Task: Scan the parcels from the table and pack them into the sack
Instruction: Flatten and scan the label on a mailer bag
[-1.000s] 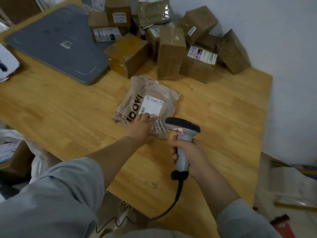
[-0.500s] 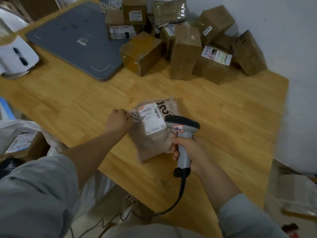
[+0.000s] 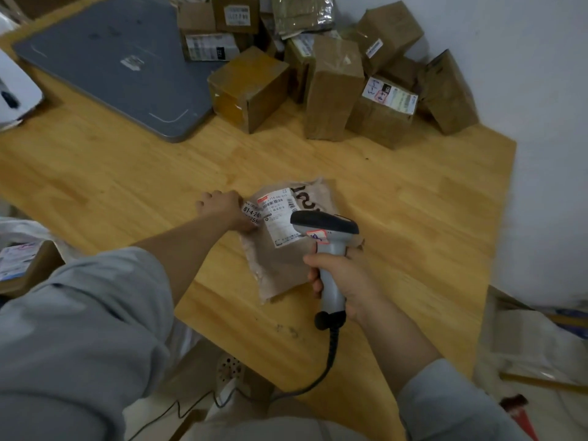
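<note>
Around scanner (image 3: 324,225), right hand (image 3: 348,281), tight

parcel (image 3: 280,265) turned, left hand (image 3: 222,207) now gripping edge

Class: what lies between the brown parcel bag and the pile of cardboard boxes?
Only bare wooden table, seen in the head view, separates the brown parcel bag from the cardboard boxes.

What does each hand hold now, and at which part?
The left hand grips the brown parcel bag at its far left corner. The right hand grips the scanner by its handle.
</note>
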`<state>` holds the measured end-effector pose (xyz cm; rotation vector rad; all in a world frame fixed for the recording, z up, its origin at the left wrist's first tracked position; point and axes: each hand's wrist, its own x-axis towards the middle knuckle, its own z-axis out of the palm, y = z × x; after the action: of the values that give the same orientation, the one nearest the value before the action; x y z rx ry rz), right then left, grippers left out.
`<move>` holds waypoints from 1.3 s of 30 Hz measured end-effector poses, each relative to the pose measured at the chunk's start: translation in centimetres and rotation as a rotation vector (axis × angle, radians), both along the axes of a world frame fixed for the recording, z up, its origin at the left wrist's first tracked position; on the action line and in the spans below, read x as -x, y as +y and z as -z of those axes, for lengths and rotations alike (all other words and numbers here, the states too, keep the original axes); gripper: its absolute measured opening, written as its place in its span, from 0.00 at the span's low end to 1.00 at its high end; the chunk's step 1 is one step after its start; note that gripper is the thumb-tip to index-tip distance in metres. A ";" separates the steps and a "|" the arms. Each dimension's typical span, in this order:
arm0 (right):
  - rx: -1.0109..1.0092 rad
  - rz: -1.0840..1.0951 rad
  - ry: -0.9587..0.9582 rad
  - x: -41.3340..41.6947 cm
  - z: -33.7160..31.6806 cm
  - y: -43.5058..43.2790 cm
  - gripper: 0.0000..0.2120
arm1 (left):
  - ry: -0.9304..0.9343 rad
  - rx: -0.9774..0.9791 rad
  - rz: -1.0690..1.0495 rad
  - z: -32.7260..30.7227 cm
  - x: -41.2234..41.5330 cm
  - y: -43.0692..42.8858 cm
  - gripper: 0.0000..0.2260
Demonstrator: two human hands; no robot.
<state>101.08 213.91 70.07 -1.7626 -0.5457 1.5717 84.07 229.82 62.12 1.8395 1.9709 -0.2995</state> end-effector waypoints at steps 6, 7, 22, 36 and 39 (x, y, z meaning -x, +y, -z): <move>-0.026 0.005 -0.057 -0.4 -0.2 -0.6 0.07 | -0.541 0.078 -0.302 -1.9 -0.6 1.3 0.19; -0.042 0.008 -0.067 -0.4 -0.3 -0.6 0.06 | -0.662 0.077 -0.359 -2.4 -0.5 1.5 0.20; -0.308 -0.054 -0.182 1.9 -4.0 -0.8 0.05 | -1.141 -0.054 -0.493 -10.2 2.2 1.1 0.12; -0.360 -0.088 -0.201 3.0 -5.4 -1.3 0.06 | -1.099 -0.129 -0.518 -11.8 3.8 -0.3 0.14; -0.348 -0.099 -0.209 3.2 -5.7 -1.5 0.07 | -1.100 -0.123 -0.528 -12.0 4.1 -0.4 0.15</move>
<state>97.93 212.45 75.74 -1.6573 -0.9590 1.2703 79.98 229.47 74.16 1.0363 1.5311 0.8298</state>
